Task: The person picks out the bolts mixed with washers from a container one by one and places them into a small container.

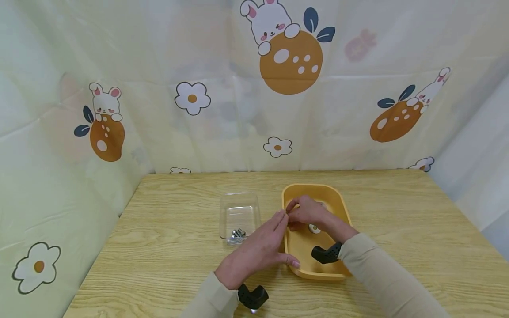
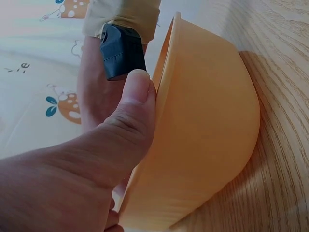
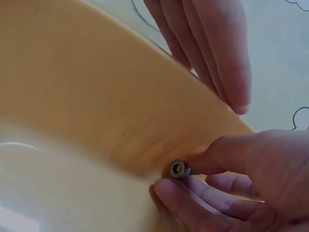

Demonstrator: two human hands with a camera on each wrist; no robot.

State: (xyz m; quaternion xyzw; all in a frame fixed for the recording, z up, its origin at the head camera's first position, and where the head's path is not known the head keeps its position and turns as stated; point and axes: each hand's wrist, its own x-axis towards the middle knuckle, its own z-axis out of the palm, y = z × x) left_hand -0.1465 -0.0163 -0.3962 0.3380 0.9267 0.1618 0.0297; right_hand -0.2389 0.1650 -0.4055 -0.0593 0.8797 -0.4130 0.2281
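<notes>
My right hand (image 1: 308,211) reaches inside a yellow plastic basin (image 1: 318,274), against its left wall. In the right wrist view, its thumb and fingers pinch a small metal hex socket bolt (image 3: 177,168), its socket end facing the camera. My left hand (image 1: 264,243) lies along the basin's left rim, fingers straight and together near the right hand's fingertips. Its thumb (image 2: 136,92) is at the rim, as the left wrist view shows. Part of the bolt is hidden by the right fingers.
A clear plastic box (image 1: 240,216) stands left of the basin with several metal bolts (image 1: 238,234) at its near end. A small round white patch (image 1: 314,229) shows on the basin floor. Behind the wooden table (image 1: 171,247) hangs a printed curtain (image 1: 230,132).
</notes>
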